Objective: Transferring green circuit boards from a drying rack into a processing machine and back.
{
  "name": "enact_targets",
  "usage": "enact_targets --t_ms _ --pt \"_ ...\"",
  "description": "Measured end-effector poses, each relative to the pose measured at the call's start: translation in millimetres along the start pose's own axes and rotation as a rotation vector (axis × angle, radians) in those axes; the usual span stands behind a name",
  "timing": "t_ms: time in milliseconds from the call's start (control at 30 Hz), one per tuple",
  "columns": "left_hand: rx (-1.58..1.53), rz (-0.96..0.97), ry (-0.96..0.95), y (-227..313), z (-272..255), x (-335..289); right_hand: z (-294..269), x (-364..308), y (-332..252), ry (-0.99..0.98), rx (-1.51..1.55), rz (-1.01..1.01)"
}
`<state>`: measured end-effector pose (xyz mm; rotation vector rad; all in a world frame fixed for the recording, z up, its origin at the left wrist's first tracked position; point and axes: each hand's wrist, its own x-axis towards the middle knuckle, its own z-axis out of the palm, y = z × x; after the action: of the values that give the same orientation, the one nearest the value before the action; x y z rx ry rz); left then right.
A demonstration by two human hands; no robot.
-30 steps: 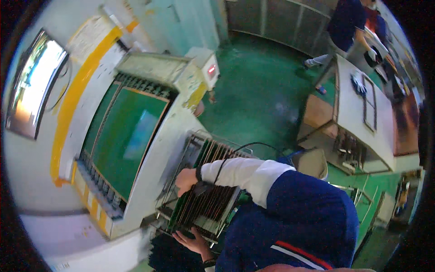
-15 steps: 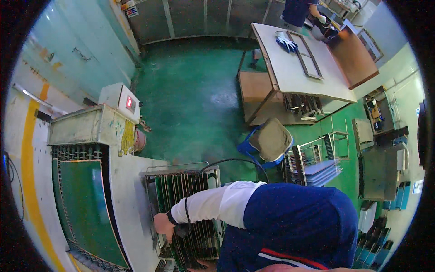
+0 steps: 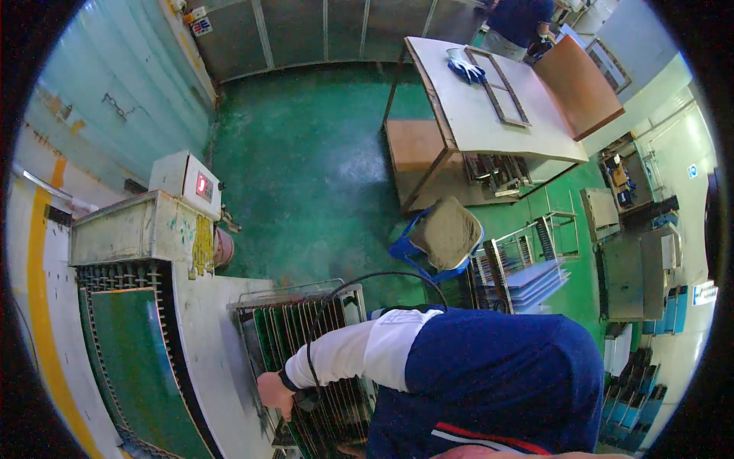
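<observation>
Below me stands a metal rack (image 3: 353, 300) with several thin green panels (image 3: 294, 325) upright in its slots, side by side. My right arm, in a white sleeve, reaches across it to the left. My right hand (image 3: 275, 394) is closed at the rack's left edge with its fingers curled down; what they grip, if anything, is hidden. Low in the picture, part of my left hand (image 3: 352, 449) shows beside the panels, mostly covered by my body, so its fingers cannot be read. A black cable (image 3: 367, 275) loops over the rack and past my right forearm.
At left, a machine (image 3: 218, 336) has a large green panel (image 3: 126, 348) on its rollers and a control box (image 3: 187, 183). Ahead are a stool (image 3: 449, 233), a worktable (image 3: 527, 103) with gloves (image 3: 464, 69) and a frame, and a rack of panels (image 3: 527, 283). A person (image 3: 520, 23) stands beyond.
The view has turned slightly, shifting the surroundings a little left. My right hand stays at the rack's left edge. The person beyond the table has shifted position.
</observation>
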<state>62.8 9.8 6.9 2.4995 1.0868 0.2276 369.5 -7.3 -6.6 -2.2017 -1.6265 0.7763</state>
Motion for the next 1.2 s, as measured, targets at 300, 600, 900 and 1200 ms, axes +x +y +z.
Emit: enact_targets --t_ms 300,600,900,1200 --pt "0.007 -0.012 0.021 -2.2 0.1 -6.5 0.4 -1.4 3.9 0.018 0.005 -0.063" --pt "0.017 -0.058 0.063 -13.4 -2.6 -15.7 -12.9 -5.0 -5.0 0.024 -0.018 0.038" --pt "0.019 -0.142 0.106 -21.3 -4.6 -34.9 -10.9 -4.1 3.6 0.022 -0.02 -0.085" --pt "0.072 -0.143 0.19 -6.2 -10.3 -30.9 -22.5 0.4 11.7 -0.168 -0.015 -0.113"
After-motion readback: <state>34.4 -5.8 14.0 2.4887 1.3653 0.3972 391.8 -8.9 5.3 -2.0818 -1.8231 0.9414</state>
